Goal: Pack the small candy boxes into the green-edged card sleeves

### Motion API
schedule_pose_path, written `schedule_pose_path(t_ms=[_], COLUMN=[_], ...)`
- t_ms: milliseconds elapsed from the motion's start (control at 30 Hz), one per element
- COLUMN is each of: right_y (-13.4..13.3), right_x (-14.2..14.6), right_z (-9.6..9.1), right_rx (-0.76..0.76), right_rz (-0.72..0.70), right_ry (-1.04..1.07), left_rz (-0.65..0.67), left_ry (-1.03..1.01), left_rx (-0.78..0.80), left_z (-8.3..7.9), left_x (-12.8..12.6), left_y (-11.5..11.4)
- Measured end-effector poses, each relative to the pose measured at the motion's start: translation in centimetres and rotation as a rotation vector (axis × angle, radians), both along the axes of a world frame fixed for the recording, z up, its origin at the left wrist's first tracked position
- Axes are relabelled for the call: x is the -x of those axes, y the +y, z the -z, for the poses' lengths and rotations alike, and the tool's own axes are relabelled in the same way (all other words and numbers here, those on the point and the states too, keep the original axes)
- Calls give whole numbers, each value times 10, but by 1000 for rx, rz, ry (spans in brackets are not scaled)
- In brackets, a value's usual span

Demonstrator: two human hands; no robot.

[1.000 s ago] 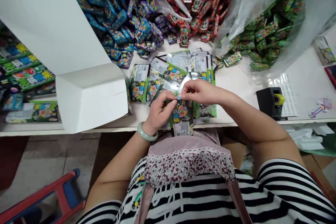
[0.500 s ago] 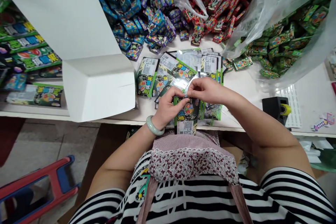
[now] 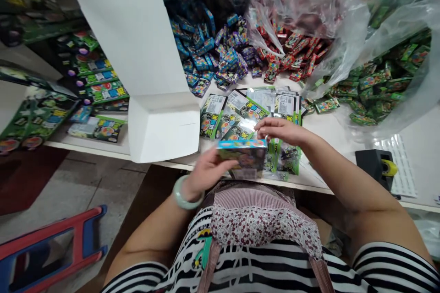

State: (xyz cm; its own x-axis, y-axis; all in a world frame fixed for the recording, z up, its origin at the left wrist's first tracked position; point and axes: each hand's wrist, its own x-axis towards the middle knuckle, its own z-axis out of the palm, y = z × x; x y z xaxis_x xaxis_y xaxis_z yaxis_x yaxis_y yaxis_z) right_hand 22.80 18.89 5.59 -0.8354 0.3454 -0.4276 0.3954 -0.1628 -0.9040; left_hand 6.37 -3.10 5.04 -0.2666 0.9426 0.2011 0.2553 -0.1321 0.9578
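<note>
Right of the white box (image 3: 163, 130), the left hand (image 3: 209, 171) clasps a blurred packet (image 3: 242, 155) over the worktop (image 3: 326, 122) edge; the loosely curled right hand (image 3: 280, 130) meets its corner, grip unclear; best held level.

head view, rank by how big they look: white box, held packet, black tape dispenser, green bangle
1. white box, by far
2. held packet and black tape dispenser: about alike, and the packet is blurred, so unranked
3. green bangle, smallest
</note>
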Motion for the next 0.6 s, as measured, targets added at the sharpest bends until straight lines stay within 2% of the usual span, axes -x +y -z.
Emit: schedule_pose_path(t_ms=[100, 133, 167, 233, 333, 400, 467, 600], right_y=[21, 25, 27, 24, 12, 7, 8, 22], right_x=[8, 11, 14, 17, 11, 3, -6, -8], right_z=[6, 9, 12, 17, 24, 28, 31, 37], right_rx=[-556, -715, -832, -928, -933, -944, -959, -983], right_rz=[124, 140, 129, 55, -40, -50, -35, -44], right_ry=[-132, -203, -265, -319, -273, -258, -285, -308], left_rz=[-500, -643, -713, -729, -573, -473, -378, -189], left_ry=[205, 297, 398, 656, 837, 872, 889, 931], left_rx=[-313, -405, -430, -286, 7, 116, 211, 580], left_z=[-27, -30, -29, -15, 24, 50, 69, 87], left_x=[58, 83, 107, 149, 181, 180, 171, 160], left_y=[-18, -20, -21, -19, -12, -9, -7, -3])
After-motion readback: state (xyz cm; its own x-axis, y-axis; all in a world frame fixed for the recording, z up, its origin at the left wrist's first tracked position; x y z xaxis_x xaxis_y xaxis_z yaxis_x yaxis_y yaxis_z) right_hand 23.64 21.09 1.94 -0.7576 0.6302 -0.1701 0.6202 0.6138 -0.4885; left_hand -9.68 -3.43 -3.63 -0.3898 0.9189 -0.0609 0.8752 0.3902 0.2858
